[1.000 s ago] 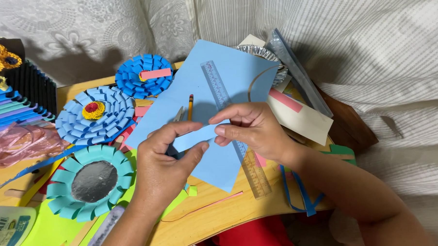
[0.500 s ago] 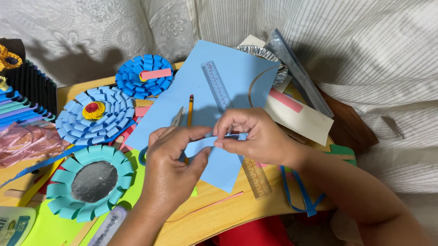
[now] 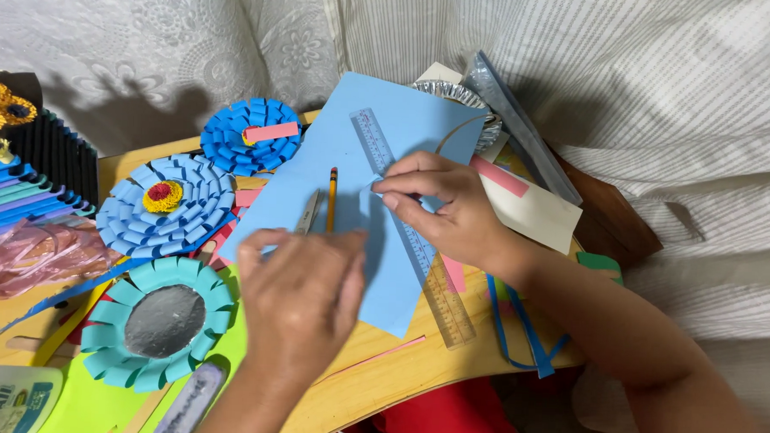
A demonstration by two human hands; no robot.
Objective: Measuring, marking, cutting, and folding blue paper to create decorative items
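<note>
A small fold of blue strip [image 3: 376, 184] is pinched at the fingertips of the right hand [image 3: 441, 212], over the clear ruler [image 3: 410, 230] that lies slantwise across the blue sheet [image 3: 360, 190]. A second ago the strip was stretched between both hands; it has since been let go by the left hand [image 3: 301, 303], which has been drawn back toward the body and is now seen from behind, its fingers curled narrow, so that it cannot be told whether anything is held in it. The strip, by this reading, has been passed wholly to the right hand and appears to be in the folding, though the fold itself is too small to be made out. A pencil [image 3: 332, 198] is laid on the sheet just beyond the left hand, with a grey blade-like tool [image 3: 308, 212] beside it. Three paper rosettes are set out to the left of that hand: a teal one with a silver centre [image 3: 155, 319] nearest, a pale blue one with a yellow and red centre [image 3: 165, 202] beyond it, and a deeper blue one bearing a pink tab [image 3: 253, 135] farthest. A rounded green and white package [image 3: 7, 398], printed in colours, is cut off by the lower left corner, well left of the left hand; a grey labelled tube [image 3: 189, 402] lies just beside the left forearm. A foil dish [image 3: 462, 98] is partly covered beyond the right hand.
</note>
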